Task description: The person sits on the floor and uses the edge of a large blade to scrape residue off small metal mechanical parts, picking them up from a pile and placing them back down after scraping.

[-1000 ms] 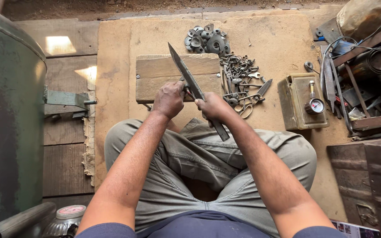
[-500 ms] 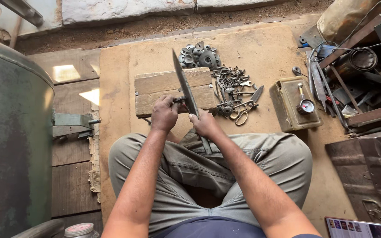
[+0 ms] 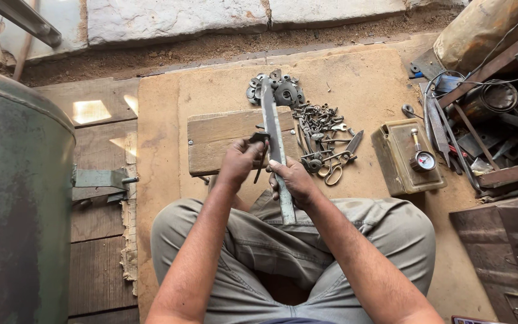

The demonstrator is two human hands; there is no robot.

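Head view, looking down at a seated person's lap: the right hand (image 3: 295, 179) grips a long flat metal blade (image 3: 274, 135) near its lower end, fingers wrapped round it. The left hand (image 3: 242, 161), just beside it, is closed on a small dark tool (image 3: 261, 144) touching the blade's left edge. The blade's long axis runs straight away from the body, its lower end over the lap, its tip reaching past the wooden block (image 3: 223, 141). Right of the block lies a heap of scissors and scrap metal (image 3: 325, 135); beyond the block, a pile of washers (image 3: 283, 90).
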